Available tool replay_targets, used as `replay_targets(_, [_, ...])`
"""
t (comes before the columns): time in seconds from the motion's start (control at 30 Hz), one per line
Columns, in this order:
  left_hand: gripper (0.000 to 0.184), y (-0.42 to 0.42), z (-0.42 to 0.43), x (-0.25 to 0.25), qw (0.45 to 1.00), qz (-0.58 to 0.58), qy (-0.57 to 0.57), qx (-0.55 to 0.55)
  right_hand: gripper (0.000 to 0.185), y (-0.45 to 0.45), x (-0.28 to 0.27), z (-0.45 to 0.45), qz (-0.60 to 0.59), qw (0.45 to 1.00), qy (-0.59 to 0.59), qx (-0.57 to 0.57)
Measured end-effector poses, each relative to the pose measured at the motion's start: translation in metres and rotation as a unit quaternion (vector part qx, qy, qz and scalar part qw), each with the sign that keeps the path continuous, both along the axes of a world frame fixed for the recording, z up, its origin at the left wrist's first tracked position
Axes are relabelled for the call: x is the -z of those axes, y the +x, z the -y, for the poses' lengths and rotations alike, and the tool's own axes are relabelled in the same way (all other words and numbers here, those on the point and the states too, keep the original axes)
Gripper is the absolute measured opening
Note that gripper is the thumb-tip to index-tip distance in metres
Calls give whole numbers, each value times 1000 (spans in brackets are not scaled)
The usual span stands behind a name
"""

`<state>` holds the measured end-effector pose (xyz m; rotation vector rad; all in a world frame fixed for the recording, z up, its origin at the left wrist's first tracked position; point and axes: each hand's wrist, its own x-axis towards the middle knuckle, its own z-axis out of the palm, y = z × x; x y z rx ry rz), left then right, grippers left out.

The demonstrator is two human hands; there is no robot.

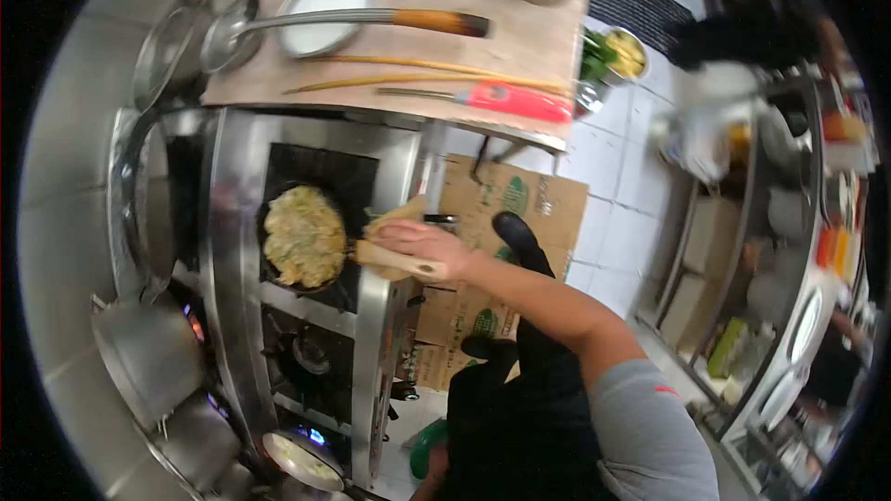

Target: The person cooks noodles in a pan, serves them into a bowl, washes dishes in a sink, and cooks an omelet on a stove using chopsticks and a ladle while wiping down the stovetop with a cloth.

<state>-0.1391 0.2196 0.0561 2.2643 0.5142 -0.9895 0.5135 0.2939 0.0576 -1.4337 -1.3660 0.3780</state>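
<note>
A dark frying pan (347, 223) sits on the stove, holding a flat, browned pancake (304, 237) with bits of green in it. From its side a pale wooden handle (399, 261) sticks out past the stove edge. My right hand (422, 246) is closed around that handle, with a tan cloth (392, 272) under and beside it. Low in the view, only a blurred part of my left hand (434, 471) shows, near a green container (427, 445); its fingers are hidden. Another pan (302, 461) with pale food is by a blue flame at the bottom.
A bare burner (311, 353) lies between the two pans. Large pots (148, 348) stand along the wall. On the side table (390, 32) are a ladle (362, 20), long chopsticks (427, 70), a red-handled tool (515, 100) and metal containers. Cardboard (548, 209) covers the floor; shelves (733, 260) stand behind.
</note>
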Motion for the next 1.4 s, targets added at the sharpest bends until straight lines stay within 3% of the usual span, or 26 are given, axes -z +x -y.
replay_targets(0.07, [27,0,23,5,997,-10,-14,-74,52,26,13,-4,267,963,-18,-2])
replay_targets(0.17, [27,15,62,1,982,-29,-20,-184,49,68,13,-9,202,976,-66,44])
replay_targets(0.2, [28,21,76,1,990,5,12,-138,47,85,-2,-10,210,971,-102,51])
replay_targets(0.23, [28,29,83,1,967,-64,-27,-243,47,100,-11,-15,202,972,-107,45])
replay_targets(0.3, [28,43,113,-1,866,-179,-58,-462,49,128,-24,-27,191,974,-121,34])
replay_targets(0.4, [46,75,143,-18,725,-90,-226,-645,49,155,-17,-63,94,988,-125,12])
replay_targets(0.43, [45,90,143,-18,709,-85,-233,-660,50,159,-20,-84,74,990,-123,-3])
replay_targets(0.53, [41,125,128,-1,732,-97,-197,-645,52,157,-32,-167,22,994,-105,-33])
replay_targets(0.57, [40,134,122,4,740,-100,-185,-639,49,156,-31,-202,-50,992,-110,-44])
replay_targets(0.63, [38,147,111,11,751,-98,-166,-631,42,153,-16,-276,-68,993,-87,-51])
replay_targets(0.67, [37,153,106,14,756,-95,-160,-627,38,152,-7,-308,-14,997,-64,-45])
replay_targets(0.7, [36,159,102,17,762,-93,-154,-622,36,150,-8,-340,-362,920,-149,-37])
replay_targets(0.77, [34,161,101,20,772,-89,-145,-612,43,147,-2,-358,-302,945,-120,-25])
replay_targets(0.83, [33,152,105,19,784,-83,-130,-601,47,156,-14,-308,0,994,-94,-50])
replay_targets(0.87, [32,145,109,17,791,-80,-123,-594,49,162,-15,-272,153,983,-80,-62])
replay_targets(0.9, [31,135,115,15,797,-76,-117,-588,57,162,-7,-234,129,986,-88,-62])
replay_targets(0.97, [29,110,128,13,809,-65,-103,-575,49,159,-27,-142,223,969,-107,6])
replay_targets(1.0, [28,93,137,11,816,-60,-94,-567,48,149,-35,-104,161,977,-136,15])
replay_targets(1.07, [27,49,156,12,845,-37,-67,-529,43,135,-27,-59,167,972,-142,82])
replay_targets(1.1, [26,24,167,14,863,-24,-47,-503,33,124,-30,-44,227,963,-114,92])
replay_targets(1.2, [24,-43,194,14,912,41,38,-406,29,44,-18,-18,205,955,-104,187])
replay_targets(1.23, [24,-58,200,8,898,56,37,-436,28,15,-8,-11,202,952,-89,213])
replay_targets(1.27, [24,-61,198,-9,882,72,36,-465,34,-13,1,-8,267,947,-58,169])
replay_targets(1.3, [24,-75,198,-9,852,28,-8,-523,35,-69,15,-5,168,948,-86,256])
replay_targets(1.37, [25,-105,204,-4,788,-34,-67,-612,35,-157,15,-10,209,949,-52,230])
replay_targets(1.4, [25,-119,206,-1,775,-38,-81,-626,33,-213,20,-10,3,974,-89,206])
